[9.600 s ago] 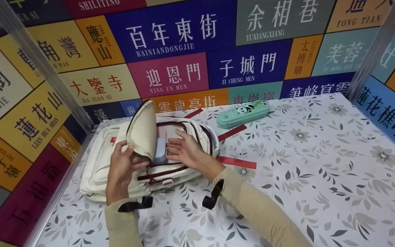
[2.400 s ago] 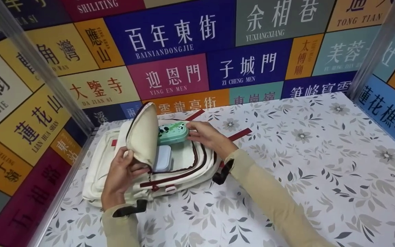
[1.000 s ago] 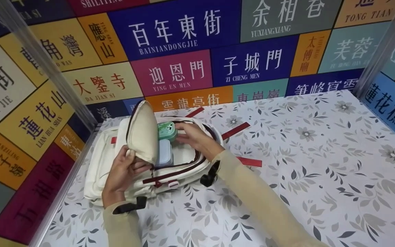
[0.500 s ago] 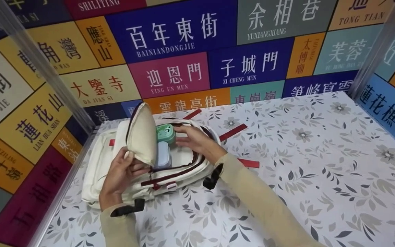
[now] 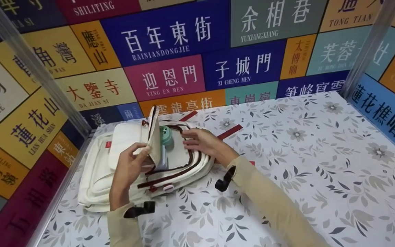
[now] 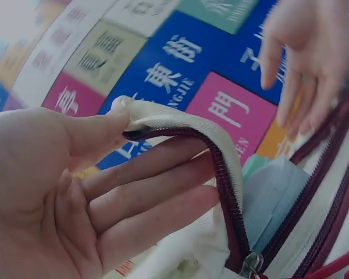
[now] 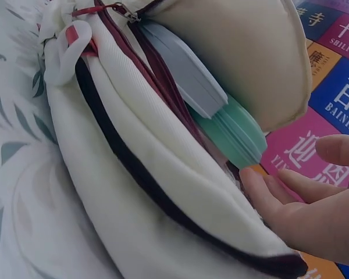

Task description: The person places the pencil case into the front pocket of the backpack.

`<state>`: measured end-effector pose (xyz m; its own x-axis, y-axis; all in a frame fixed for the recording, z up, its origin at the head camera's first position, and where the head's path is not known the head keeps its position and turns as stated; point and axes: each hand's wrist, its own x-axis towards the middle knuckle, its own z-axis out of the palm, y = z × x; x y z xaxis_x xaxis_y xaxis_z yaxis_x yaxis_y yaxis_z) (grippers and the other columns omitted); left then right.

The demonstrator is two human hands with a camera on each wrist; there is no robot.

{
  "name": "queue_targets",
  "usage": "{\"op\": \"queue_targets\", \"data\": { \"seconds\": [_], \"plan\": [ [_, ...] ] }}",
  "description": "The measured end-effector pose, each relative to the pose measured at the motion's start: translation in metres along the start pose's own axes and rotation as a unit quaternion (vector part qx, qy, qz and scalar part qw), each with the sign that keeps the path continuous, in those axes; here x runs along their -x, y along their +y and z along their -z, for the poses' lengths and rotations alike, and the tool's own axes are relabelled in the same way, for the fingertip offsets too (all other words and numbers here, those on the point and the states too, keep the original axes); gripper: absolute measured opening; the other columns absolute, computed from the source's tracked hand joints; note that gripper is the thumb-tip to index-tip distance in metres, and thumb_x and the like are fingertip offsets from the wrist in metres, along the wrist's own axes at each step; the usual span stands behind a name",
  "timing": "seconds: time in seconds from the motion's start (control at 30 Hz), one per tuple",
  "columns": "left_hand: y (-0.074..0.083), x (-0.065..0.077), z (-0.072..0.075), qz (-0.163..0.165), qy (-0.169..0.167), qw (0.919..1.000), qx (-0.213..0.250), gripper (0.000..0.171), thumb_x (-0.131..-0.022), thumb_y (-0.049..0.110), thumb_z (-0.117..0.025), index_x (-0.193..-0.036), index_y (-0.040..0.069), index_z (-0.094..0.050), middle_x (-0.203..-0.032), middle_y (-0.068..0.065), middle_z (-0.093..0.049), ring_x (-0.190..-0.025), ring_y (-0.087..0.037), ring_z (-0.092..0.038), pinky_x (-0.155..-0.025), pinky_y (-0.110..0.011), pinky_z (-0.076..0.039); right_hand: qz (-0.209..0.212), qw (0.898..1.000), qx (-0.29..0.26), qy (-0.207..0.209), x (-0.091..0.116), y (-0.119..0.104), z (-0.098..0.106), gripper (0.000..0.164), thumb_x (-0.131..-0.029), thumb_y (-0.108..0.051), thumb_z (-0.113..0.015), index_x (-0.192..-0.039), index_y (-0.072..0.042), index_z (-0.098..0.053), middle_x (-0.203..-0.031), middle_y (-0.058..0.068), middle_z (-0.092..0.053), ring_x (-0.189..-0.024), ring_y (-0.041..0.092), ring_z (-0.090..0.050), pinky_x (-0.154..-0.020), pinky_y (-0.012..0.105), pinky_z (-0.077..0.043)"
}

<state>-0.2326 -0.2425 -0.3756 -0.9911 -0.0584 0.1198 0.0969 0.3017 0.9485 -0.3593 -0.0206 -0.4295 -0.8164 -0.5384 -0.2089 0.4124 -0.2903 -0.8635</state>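
A cream backpack point(image 5: 98, 164) with dark red zips lies on the table, its front pocket unzipped. My left hand point(image 5: 129, 168) pinches the edge of the raised pocket flap point(image 6: 180, 121) between thumb and fingers. Inside the pocket sit a green panda-print pencil case point(image 5: 166, 136) and a pale blue case point(image 5: 163, 158), side by side and partly hidden by the flap. My right hand point(image 5: 204, 142) hovers by the pocket's right rim, fingers loosely extended, holding nothing. In the right wrist view its fingertips are close to the end of the green pencil case point(image 7: 238, 136).
The backpack rests on a white floral tablecloth point(image 5: 303, 178). Dark red straps point(image 5: 230, 131) stick out at its right side. Behind stands a wall of coloured sign panels point(image 5: 170, 37), with clear corner posts point(image 5: 365, 51) at left and right.
The green pencil case has gone from the table into the pocket. My right hand has let go of it and drawn back rightward. The left hand has tilted the flap over the cases.
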Motion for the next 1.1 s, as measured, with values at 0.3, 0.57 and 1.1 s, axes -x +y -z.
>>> {"op": "queue_targets", "data": {
  "seconds": [0.3,0.57,1.1],
  "plan": [
    [0.011,0.004,-0.033,-0.104,0.018,0.9471,-0.303,0.017,-0.091,0.032,-0.055,-0.101,0.023,-0.066,-0.056,0.003,-0.056,-0.050,-0.014,-0.048,-0.055,-0.031,-0.038,0.011,1.000,-0.005,-0.007,0.015,-0.005,0.005,0.044,-0.094,-0.018,-0.046,-0.133,0.003,-0.041,-0.145,0.024,-0.031,-0.134,0.040,-0.030,-0.109,0.045,-0.032],
    [0.004,0.004,-0.041,-0.109,0.014,0.9260,-0.361,0.012,-0.086,0.029,-0.063,-0.090,0.022,-0.072,-0.075,0.000,-0.065,-0.072,-0.023,-0.060,-0.065,-0.043,-0.046,0.041,0.998,0.051,-0.020,0.035,-0.008,-0.001,0.044,-0.095,-0.025,-0.045,-0.133,-0.002,-0.043,-0.138,0.018,-0.043,-0.127,0.037,-0.039,-0.108,0.050,-0.030],
    [-0.010,0.004,-0.061,-0.113,0.006,0.8851,-0.452,0.052,-0.075,0.024,-0.073,-0.123,0.013,-0.057,-0.127,-0.029,-0.047,-0.123,-0.044,-0.038,-0.105,-0.061,-0.023,0.052,0.983,0.169,-0.039,0.076,0.012,0.001,0.047,-0.093,-0.012,-0.048,-0.137,0.002,-0.038,-0.142,0.021,-0.037,-0.124,0.042,-0.041,-0.103,0.053,-0.036]
  ]
}}
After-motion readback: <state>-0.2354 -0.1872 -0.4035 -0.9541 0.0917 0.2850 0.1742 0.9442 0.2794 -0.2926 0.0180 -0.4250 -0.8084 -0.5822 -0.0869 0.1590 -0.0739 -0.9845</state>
